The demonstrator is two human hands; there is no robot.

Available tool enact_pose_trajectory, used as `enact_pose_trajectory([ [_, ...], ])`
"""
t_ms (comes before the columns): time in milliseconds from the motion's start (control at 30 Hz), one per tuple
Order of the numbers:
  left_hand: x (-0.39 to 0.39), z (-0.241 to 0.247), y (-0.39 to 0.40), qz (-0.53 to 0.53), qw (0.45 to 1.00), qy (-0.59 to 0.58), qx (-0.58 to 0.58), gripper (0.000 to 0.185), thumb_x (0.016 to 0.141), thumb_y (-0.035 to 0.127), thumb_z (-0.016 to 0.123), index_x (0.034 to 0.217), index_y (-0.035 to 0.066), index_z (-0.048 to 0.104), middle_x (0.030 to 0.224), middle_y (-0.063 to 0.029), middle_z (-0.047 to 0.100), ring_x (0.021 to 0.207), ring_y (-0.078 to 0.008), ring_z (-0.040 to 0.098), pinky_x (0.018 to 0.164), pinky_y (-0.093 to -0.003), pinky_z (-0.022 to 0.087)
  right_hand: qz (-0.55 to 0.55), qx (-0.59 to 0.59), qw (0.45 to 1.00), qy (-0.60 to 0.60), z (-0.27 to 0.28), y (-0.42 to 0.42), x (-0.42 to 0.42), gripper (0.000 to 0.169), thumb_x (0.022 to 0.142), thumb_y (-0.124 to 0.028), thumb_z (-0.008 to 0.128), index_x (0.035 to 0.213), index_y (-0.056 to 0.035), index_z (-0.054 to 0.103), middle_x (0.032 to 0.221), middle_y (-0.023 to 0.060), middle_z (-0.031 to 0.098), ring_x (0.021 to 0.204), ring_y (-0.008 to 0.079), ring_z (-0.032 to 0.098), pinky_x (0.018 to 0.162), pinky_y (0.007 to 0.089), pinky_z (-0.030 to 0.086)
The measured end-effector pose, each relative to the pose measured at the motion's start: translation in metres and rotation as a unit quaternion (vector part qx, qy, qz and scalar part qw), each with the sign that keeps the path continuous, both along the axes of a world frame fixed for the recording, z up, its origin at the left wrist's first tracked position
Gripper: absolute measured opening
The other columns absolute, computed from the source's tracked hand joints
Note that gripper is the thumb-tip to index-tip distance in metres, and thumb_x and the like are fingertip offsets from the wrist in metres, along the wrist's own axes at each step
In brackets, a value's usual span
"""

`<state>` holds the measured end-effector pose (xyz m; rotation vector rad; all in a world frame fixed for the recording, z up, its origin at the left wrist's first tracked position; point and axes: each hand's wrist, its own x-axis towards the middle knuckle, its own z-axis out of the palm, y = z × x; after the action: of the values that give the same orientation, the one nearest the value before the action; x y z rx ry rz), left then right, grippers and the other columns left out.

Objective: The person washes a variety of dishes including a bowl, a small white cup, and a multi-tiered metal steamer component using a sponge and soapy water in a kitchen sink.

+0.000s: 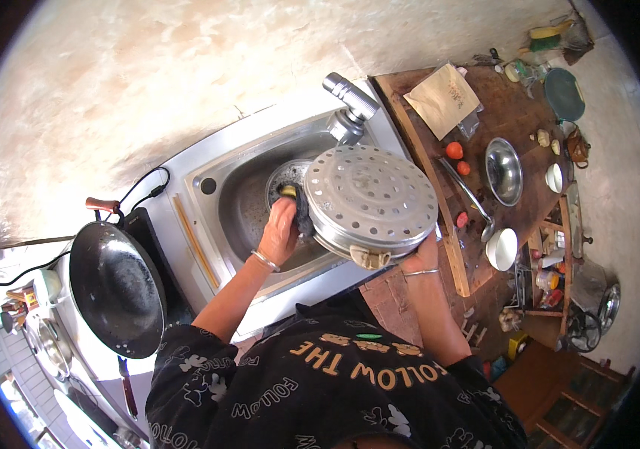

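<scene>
Over the right part of the steel sink (241, 224), a round metal steamer pot (370, 196) is tilted, its side with holes facing up. My right hand (423, 252) grips its lower right rim, near a cloth-wrapped handle (369, 258). Against the pot's left side, my left hand (282, 224) holds a dark scrubbing cloth (303, 213) with a bit of yellow at its top. A round metal piece (283, 174) lies in the basin behind that hand. The chrome faucet (350, 106) stands just beyond the pot.
Left of the sink are chopsticks (196, 241) and a black wok (118, 289). The wooden table (426, 95) at right bears a paper bag (443, 101), tomatoes (454, 150), a ladle (471, 196), a steel bowl (504, 171) and a white bowl (502, 250).
</scene>
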<state>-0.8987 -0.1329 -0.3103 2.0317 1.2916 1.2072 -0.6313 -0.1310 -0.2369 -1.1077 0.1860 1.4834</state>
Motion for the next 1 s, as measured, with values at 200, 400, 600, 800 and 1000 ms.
enact_pose_trajectory([
  [200, 0.005, -0.096, 0.054, 0.049, 0.973, 0.121, -0.190, 0.045, 0.069, 0.001, 0.050, 0.114, 0.006, 0.043, 0.121, -0.0160, 0.039, 0.113, -0.0360, 0.036, 0.090, -0.0405, 0.037, 0.034, 0.051, 0.997, -0.049, 0.012, -0.011, 0.032, 0.037, 0.088, -0.033, 0.039, 0.114, -0.0075, 0.047, 0.113, 0.0062, 0.052, 0.102, 0.0219, 0.050, 0.088, 0.0369, 0.041],
  [400, 0.052, -0.154, 0.049, -0.095, 0.847, 0.442, -0.281, 0.044, 0.076, 0.015, 0.048, 0.119, 0.012, 0.042, 0.136, -0.0097, 0.021, 0.125, -0.0366, 0.018, 0.088, -0.0536, 0.033, 0.169, 0.094, 0.930, -0.313, 0.005, -0.024, 0.064, 0.038, 0.087, -0.035, 0.041, 0.113, -0.0086, 0.049, 0.111, 0.0063, 0.054, 0.099, 0.0232, 0.052, 0.085, 0.0385, 0.043],
  [600, 0.059, -0.165, 0.068, 0.006, 0.838, 0.335, -0.431, 0.031, 0.083, 0.023, 0.038, 0.112, 0.014, 0.045, 0.120, -0.0109, 0.045, 0.108, -0.0326, 0.045, 0.083, -0.0492, 0.040, 0.087, 0.046, 0.981, -0.168, 0.018, -0.019, 0.043, 0.040, 0.089, -0.037, 0.036, 0.116, -0.0086, 0.045, 0.111, 0.0060, 0.054, 0.099, 0.0213, 0.053, 0.086, 0.0361, 0.043],
  [800, 0.005, -0.158, 0.071, 0.004, 0.894, 0.312, -0.320, 0.020, 0.075, 0.013, 0.048, 0.094, 0.009, 0.053, 0.097, -0.0145, 0.050, 0.083, -0.0347, 0.056, 0.074, -0.0432, 0.046, 0.082, -0.025, 0.975, -0.203, 0.009, 0.004, 0.012, 0.047, 0.090, -0.040, 0.032, 0.113, -0.0019, 0.046, 0.104, 0.0088, 0.056, 0.090, 0.0177, 0.056, 0.080, 0.0307, 0.046],
  [1000, -0.003, 0.045, 0.084, -0.118, 0.935, 0.171, -0.288, 0.018, 0.066, 0.001, 0.053, 0.084, 0.002, 0.057, 0.087, -0.0147, 0.053, 0.081, -0.0309, 0.054, 0.071, -0.0381, 0.044, 0.137, -0.022, 0.963, -0.230, -0.022, 0.009, -0.009, 0.046, 0.090, -0.040, 0.032, 0.103, 0.0005, 0.052, 0.092, 0.0096, 0.058, 0.079, 0.0182, 0.058, 0.071, 0.0306, 0.047],
])
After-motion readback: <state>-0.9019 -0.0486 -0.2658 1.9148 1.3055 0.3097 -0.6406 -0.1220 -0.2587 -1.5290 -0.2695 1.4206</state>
